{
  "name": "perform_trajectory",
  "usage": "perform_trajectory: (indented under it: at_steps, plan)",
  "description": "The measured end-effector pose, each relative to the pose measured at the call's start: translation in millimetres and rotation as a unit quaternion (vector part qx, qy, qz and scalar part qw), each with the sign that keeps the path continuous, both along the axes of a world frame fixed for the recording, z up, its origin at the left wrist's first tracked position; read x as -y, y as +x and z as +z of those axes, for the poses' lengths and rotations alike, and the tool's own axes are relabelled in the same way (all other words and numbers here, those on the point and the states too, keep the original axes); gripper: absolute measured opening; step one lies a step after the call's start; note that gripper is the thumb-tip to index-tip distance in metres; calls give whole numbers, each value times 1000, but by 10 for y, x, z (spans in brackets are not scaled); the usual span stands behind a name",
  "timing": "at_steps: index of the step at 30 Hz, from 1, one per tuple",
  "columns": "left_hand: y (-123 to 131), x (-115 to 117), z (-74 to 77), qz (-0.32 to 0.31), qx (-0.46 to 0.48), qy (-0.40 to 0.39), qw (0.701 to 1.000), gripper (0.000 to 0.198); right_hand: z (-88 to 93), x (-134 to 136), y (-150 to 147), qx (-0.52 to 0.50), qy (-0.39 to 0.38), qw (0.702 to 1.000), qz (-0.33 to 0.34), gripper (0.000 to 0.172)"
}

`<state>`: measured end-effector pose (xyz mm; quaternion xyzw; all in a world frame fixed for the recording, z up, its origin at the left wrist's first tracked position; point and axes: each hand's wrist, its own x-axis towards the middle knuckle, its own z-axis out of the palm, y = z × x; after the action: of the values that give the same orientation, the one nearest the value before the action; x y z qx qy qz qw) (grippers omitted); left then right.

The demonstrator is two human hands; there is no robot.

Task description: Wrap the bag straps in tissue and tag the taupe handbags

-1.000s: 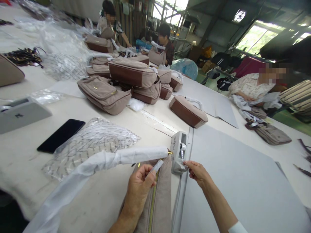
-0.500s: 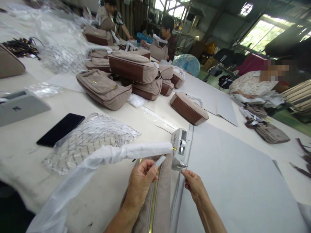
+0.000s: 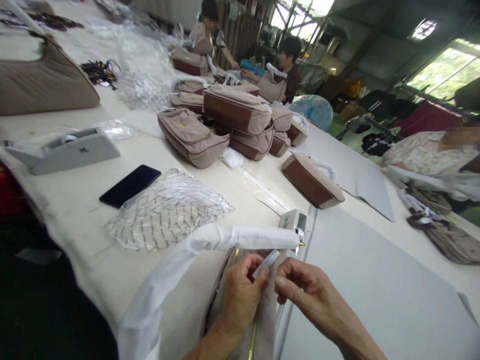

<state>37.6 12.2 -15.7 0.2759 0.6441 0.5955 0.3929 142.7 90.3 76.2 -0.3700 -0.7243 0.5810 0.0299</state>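
Note:
A taupe handbag (image 3: 268, 320) with a gold zipper (image 3: 253, 330) lies in front of me, its strap (image 3: 247, 237) wrapped in white paper. My left hand (image 3: 243, 290) rests over the bag, closed on a small white wrapped strip (image 3: 266, 264) near the zipper's far end. Close beside it, my right hand (image 3: 309, 287) has thumb and fingers pinched together; anything between them is too small to make out. Just beyond the strap stands a tape dispenser (image 3: 290, 218), partly hidden by the strap.
Several taupe and brown handbags (image 3: 240, 110) are piled farther back. One bag (image 3: 313, 180) lies apart. At left are a black phone (image 3: 130, 185), printed plastic bags (image 3: 168, 215) and another tape dispenser (image 3: 75, 150). Grey sheets (image 3: 367, 270) cover the right side. Co-workers sit around the table.
My right hand has left the tape dispenser and come in beside my left hand. My left hand still holds the white strip. The view has swung left.

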Motion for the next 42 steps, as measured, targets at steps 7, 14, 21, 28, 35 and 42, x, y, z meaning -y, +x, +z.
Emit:
perform_trajectory:
  at_steps: [7, 14, 21, 28, 35, 42]
  plan:
    - [13, 36, -45, 27, -26, 20, 999, 12, -181, -166, -245, 48, -56, 997, 14, 33]
    - [84, 39, -117, 79, -80, 76, 991, 27, -185, -176, -270, 93, -41, 995, -10, 38]
    - [45, 36, -74, 95, -189, 139, 967, 30, -229, -177, -253, 103, -38, 993, -41, 35]
    - [27, 18, -79, 90, -213, 133, 964, 21, -245, -170, -240, 110, -34, 992, -60, 34]
    - [-10, 42, -84, 47, -135, 86, 986, 19, -285, -169, -126, 45, -73, 994, -64, 25]
    - [-29, 47, -42, -28, 99, 29, 994, 20, -372, -55, 5, -31, -107, 988, -110, 22]
